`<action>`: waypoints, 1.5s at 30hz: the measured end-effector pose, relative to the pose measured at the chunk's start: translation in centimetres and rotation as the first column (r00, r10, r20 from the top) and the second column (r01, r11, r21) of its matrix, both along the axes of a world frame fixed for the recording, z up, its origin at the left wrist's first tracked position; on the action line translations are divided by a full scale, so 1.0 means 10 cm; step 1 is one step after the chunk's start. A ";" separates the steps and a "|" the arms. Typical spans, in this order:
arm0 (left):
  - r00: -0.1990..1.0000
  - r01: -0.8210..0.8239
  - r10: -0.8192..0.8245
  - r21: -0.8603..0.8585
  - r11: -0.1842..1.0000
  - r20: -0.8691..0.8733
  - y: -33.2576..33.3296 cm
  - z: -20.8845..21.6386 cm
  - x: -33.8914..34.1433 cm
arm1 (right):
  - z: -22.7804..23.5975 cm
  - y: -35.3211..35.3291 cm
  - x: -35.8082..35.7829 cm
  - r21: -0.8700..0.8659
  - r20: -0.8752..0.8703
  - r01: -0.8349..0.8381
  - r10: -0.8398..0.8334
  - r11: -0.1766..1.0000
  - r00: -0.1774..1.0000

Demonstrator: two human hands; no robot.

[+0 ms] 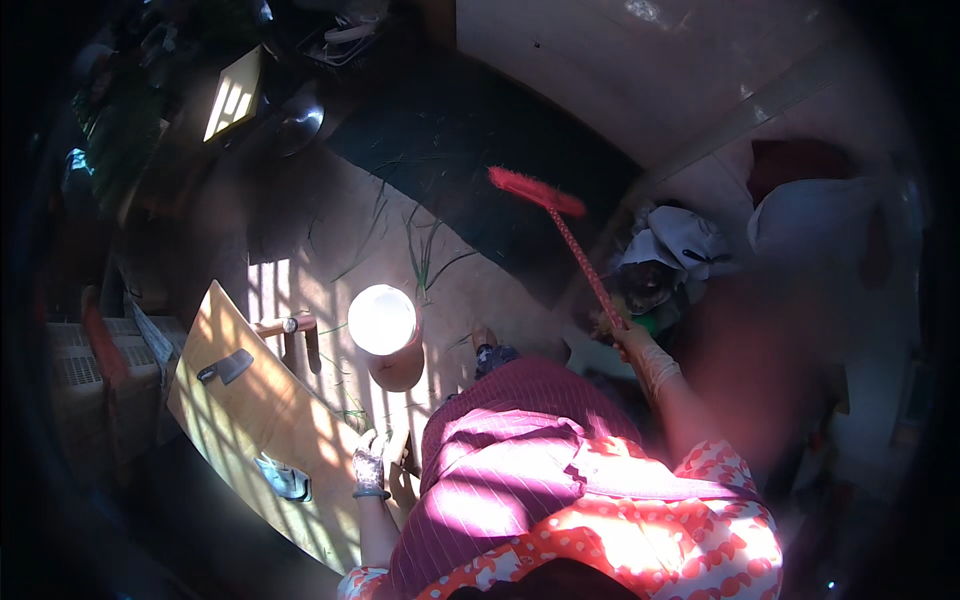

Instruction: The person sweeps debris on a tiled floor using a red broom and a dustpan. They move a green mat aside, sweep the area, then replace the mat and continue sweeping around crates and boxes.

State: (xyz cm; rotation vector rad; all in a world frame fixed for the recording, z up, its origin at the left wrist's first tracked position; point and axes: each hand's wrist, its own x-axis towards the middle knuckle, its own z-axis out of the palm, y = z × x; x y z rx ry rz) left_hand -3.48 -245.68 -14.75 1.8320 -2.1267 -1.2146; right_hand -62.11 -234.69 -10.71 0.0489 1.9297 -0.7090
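My right hand [645,357], in a pale glove, is closed round the handle of a red broom [585,262]. The broom slants away to the upper left, its red bristle head over a dark mat with loose green blades. My left hand [370,462], in a patterned glove, is at the near right edge of a wooden table [235,400]. Its fingers point away from me and look stretched out; a few green blades are beside the fingertips. A cleaver [227,367] and a folded pale cloth-like item [285,478] lie on the table.
A bucket with a bright white top [382,320] stands on the floor right of the table. Long green blades [425,250] are scattered beyond it. The dark mat [430,135] spreads behind. White bags [685,240] lie at the right, and a pale crate [90,350] stands left.
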 end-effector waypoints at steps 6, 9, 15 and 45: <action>0.913 -0.356 0.399 0.306 0.883 -0.089 -0.76 0.06 -0.19 | -0.30 -0.66 -0.38 0.118 -0.045 -0.135 0.141 0.984 0.989; 0.911 -0.388 0.408 0.448 0.805 0.056 -1.09 0.04 -0.18 | -0.43 -0.80 -0.50 0.092 -0.027 -0.036 0.038 0.995 0.999; 0.905 -0.422 0.354 0.600 0.679 0.236 -2.26 0.05 -0.51 | -0.76 -1.66 -0.93 0.031 0.148 0.287 -0.288 0.958 0.946; 0.432 0.630 -0.677 0.338 0.699 0.596 -5.71 -4.28 -6.18 | -2.94 -2.68 0.30 0.180 -0.438 0.312 -0.208 0.933 0.874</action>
